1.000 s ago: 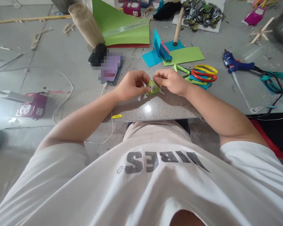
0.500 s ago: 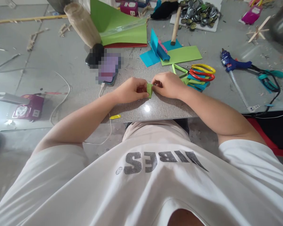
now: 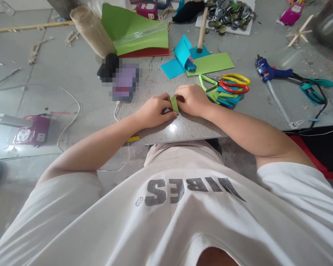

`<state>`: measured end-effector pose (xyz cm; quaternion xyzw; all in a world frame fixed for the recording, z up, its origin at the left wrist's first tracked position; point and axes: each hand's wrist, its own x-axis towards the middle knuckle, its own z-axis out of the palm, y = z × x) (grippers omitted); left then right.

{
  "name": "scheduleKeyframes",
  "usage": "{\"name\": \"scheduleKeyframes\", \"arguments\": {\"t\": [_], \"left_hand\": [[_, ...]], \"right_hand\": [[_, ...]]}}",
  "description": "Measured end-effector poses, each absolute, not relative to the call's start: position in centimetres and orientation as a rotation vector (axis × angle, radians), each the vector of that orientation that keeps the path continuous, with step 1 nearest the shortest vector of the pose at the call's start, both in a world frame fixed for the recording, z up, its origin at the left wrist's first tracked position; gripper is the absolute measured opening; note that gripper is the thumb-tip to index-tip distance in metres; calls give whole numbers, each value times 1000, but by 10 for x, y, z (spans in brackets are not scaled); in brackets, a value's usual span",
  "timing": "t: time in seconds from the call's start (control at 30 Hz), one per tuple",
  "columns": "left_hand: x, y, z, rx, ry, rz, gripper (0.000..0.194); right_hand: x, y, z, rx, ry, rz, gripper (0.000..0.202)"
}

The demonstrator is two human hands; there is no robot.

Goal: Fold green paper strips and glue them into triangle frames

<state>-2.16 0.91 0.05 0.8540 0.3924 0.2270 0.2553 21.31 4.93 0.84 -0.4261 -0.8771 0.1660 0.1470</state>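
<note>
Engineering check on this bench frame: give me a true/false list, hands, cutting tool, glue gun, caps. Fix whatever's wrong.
1. The left hand holds a small green paper piece. True.
2. The scissors have two blue handle loops. False: one loop is yellow, the other red.
3. The glue gun is in the right hand. False: the glue gun lies on the table, clear of the right hand.
4. The bottle caps are heaped on a white board. True.
5. The scissors lie left of both hands. False: they lie to the right.
</note>
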Motion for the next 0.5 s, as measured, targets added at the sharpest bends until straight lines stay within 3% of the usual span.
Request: {"name": "scheduleKeyframes", "arguments": {"t": [0.17, 0.4, 0.5], "left_hand": [[-24, 11, -3, 2351, 1115, 621, 22], [-28, 17, -5, 2407, 1116, 609, 24], [-29, 17, -2, 2405, 1128, 596, 22]], "right_hand": [[238, 68, 13, -1155, -2427, 491, 18], [300, 127, -5, -1327, -2142, 501, 50], [297, 128, -15, -1371, -2201, 538, 53]]}}
